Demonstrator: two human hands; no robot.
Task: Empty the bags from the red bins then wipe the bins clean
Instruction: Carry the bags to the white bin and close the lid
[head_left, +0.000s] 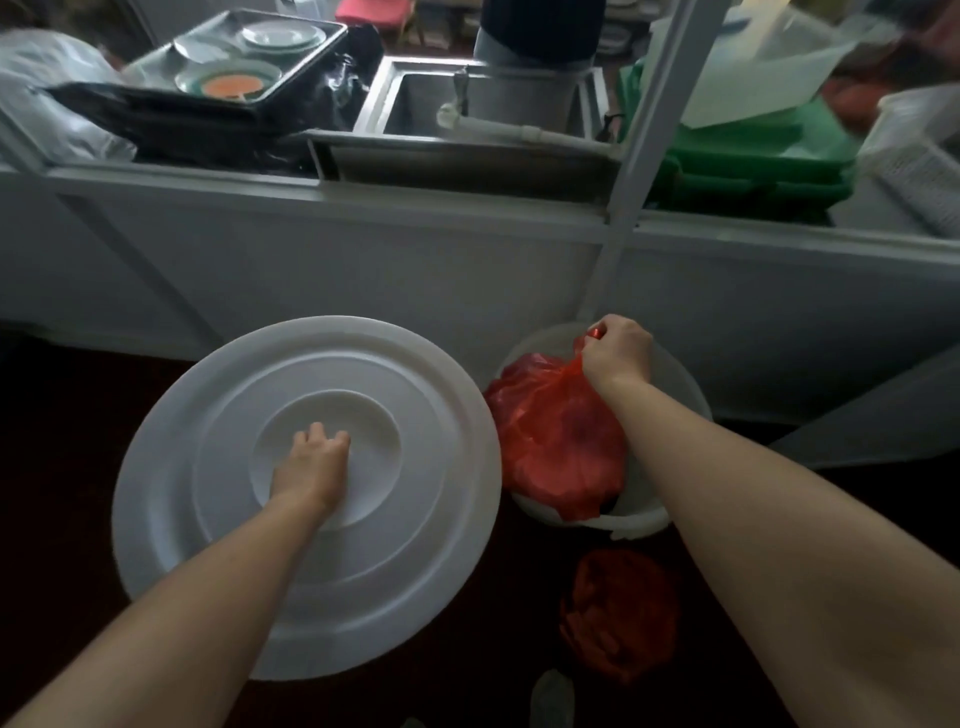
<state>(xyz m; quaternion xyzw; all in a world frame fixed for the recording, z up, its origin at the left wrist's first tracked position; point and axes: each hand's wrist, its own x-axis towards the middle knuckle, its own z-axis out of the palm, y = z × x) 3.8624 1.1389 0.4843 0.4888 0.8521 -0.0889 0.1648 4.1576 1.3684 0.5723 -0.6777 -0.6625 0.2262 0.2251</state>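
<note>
A full red plastic bag (553, 434) hangs over a white bucket (641, 522) on the dark floor, right of centre. My right hand (615, 353) grips the bag's gathered top. My left hand (314, 460) curls its fingers on the middle of a large round white lid (306, 493), which it holds to the left of the bucket. A second red bag or small red bin (621, 610) sits on the floor in front of the bucket; in the dim light I cannot tell which.
A white counter front (363, 260) runs across behind the bucket. On it are a metal sink (483, 104), a tray of dirty plates (234, 62) on black bags, stacked green bins (748, 161) and a white basket (919, 156). A white post (649, 114) rises right of the sink.
</note>
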